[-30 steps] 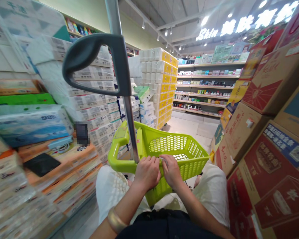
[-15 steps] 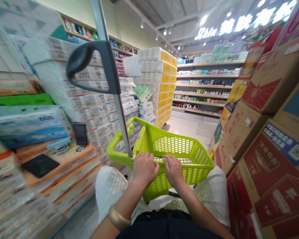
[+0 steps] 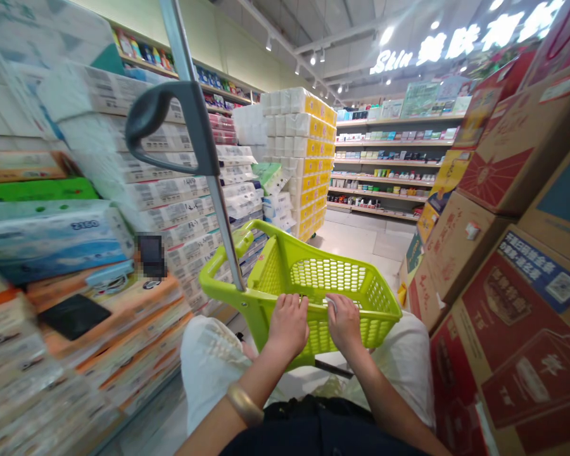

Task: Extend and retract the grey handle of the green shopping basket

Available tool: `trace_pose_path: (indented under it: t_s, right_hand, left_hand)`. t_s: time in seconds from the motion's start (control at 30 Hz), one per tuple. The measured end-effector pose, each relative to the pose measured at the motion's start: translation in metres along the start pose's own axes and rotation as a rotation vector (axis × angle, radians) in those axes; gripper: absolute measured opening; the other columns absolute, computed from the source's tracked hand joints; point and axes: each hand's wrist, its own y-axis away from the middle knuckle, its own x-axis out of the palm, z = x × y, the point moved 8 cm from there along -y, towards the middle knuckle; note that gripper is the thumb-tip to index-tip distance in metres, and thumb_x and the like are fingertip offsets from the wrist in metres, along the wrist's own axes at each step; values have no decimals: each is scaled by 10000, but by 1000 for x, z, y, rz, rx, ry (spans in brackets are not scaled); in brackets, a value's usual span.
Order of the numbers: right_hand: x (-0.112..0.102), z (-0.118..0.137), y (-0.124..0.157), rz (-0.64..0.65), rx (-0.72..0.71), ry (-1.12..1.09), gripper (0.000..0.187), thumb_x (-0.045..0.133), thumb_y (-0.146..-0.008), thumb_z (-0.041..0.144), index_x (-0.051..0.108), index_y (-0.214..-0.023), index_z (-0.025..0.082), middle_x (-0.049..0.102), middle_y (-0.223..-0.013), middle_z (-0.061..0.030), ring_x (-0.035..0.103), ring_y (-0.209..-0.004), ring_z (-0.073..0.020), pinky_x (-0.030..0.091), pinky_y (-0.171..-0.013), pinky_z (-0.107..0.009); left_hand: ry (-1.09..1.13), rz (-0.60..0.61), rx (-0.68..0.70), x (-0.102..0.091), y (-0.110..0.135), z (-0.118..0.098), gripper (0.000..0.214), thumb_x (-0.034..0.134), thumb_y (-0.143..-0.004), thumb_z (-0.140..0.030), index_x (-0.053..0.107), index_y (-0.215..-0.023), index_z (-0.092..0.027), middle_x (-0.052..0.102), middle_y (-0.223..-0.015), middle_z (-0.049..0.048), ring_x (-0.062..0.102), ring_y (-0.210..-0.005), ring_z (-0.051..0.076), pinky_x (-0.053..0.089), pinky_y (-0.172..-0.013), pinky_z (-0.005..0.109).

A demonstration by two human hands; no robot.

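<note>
A lime-green shopping basket [image 3: 304,309] with perforated walls stands between my knees. A metal pole [image 3: 228,231] rises from its left end and carries a dark grey loop handle [image 3: 204,130]. My left hand [image 3: 289,326] is closed over the near rim, its fingertips hidden inside. A short way to the right, my right hand [image 3: 346,322] grips that same rim. Something small and whitish shows by its thumb, too small to name. The part of the basket floor that I can see holds no goods.
Stacked tissue packs [image 3: 161,202] line the left, with a black flat object [image 3: 75,316] lying on orange packs. Cardboard cartons [image 3: 508,310] rise close on the right. Ahead stand a yellow-and-white pack stack [image 3: 308,164] and stocked shelves [image 3: 384,163].
Both hands have slid a little to the right along the basket's rim. The basket, pole and handle sit slightly further left in view.
</note>
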Motion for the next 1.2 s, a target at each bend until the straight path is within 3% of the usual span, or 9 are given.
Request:
trace_pose_path:
  t_s: [0.23, 0.47, 0.73, 0.97, 1.07, 1.2]
  right_hand:
    - [15, 42, 10, 93, -154, -119, 305, 400, -921, 175, 669, -1061, 204, 688, -1041, -73, 582, -994, -202, 396, -919, -352]
    - [-4, 14, 9, -3, -54, -7, 301, 398, -926, 194, 673, -1046, 190, 690, -1027, -80, 575, -981, -217, 377, -915, -372]
    - [9, 32, 16, 85, -149, -108, 311, 396, -921, 185, 662, -1079, 211, 678, -1052, -72, 572, -1002, -206, 401, -920, -365]
    - [-6, -4, 8, -24, -10, -12, 302, 401, -921, 210, 687, -1021, 194, 694, -1008, -81, 579, -970, -221, 382, -898, -373]
    - [-3, 7, 9, -5, -7, -57, 299, 399, -921, 209, 681, -1021, 192, 690, -1002, -79, 578, -956, -218, 398, -884, -365]
    - [7, 37, 16, 101, -138, -161, 296, 404, -925, 197, 666, -1063, 209, 682, -1047, -68, 578, -1000, -203, 398, -924, -352]
  left_hand:
    - [-46, -28, -53, 3, 8, -1, 409, 577, -802, -217, 562, -1197, -115, 599, -1082, 155, 489, -1091, 289, 286, -1006, 442]
    - [-70, -27, -96, 2, 13, -1, 465, 612, -771, -248, 560, -1211, -106, 590, -1099, 169, 488, -1050, 299, 286, -996, 458]
    - [-77, -16, -97, -4, 12, -3, 340, 603, -760, -260, 598, -1072, -124, 598, -983, 141, 505, -958, 290, 323, -920, 442]
    - [-73, -22, -87, 1, 15, -5, 405, 638, -737, -285, 577, -1108, -134, 600, -1018, 147, 499, -976, 298, 316, -923, 453]
    - [-84, -32, -84, 0, 15, -9, 428, 636, -743, -279, 570, -1138, -127, 599, -1036, 152, 499, -987, 300, 314, -929, 453]
    - [-80, -69, -49, -4, 18, -15, 318, 540, -814, -195, 582, -1122, -126, 601, -994, 140, 505, -968, 283, 317, -923, 441]
